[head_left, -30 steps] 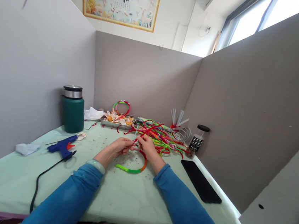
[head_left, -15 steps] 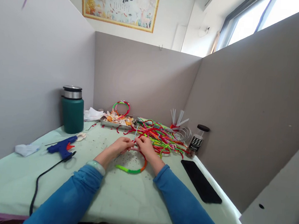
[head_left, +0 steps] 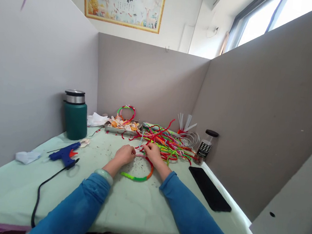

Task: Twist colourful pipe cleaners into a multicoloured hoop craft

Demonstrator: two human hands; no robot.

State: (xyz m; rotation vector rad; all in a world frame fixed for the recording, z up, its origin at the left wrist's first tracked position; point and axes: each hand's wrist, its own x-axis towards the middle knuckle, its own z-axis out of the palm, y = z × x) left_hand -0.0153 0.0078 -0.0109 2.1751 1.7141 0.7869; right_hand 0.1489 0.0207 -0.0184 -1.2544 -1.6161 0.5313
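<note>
A partly covered ring (head_left: 139, 179), wrapped in fuzzy green, orange, red and pink, lies on the pale green cloth (head_left: 132, 211). At its upper left end my left hand (head_left: 125, 154) is closed, fingertips pinched by the pink part. My right hand (head_left: 152, 153) pinches a red fuzzy stem (head_left: 165, 129) whose far end sticks up to the right over the pile. A thin light blue piece stands just behind the fingertips. Behind my right hand spreads a heap of coloured fuzzy stems (head_left: 174, 145).
On the left are a green bottle (head_left: 75, 120), a blue glue gun (head_left: 64, 154) with its black cord and a white cloth (head_left: 28, 156). At the back sits a metal tray (head_left: 122, 131) of small pieces. A jar (head_left: 205, 148) and a black mat (head_left: 210, 189) are at right.
My left hand has moved slightly left, apart from my right hand. A red stem now rises from my right hand toward the upper right.
</note>
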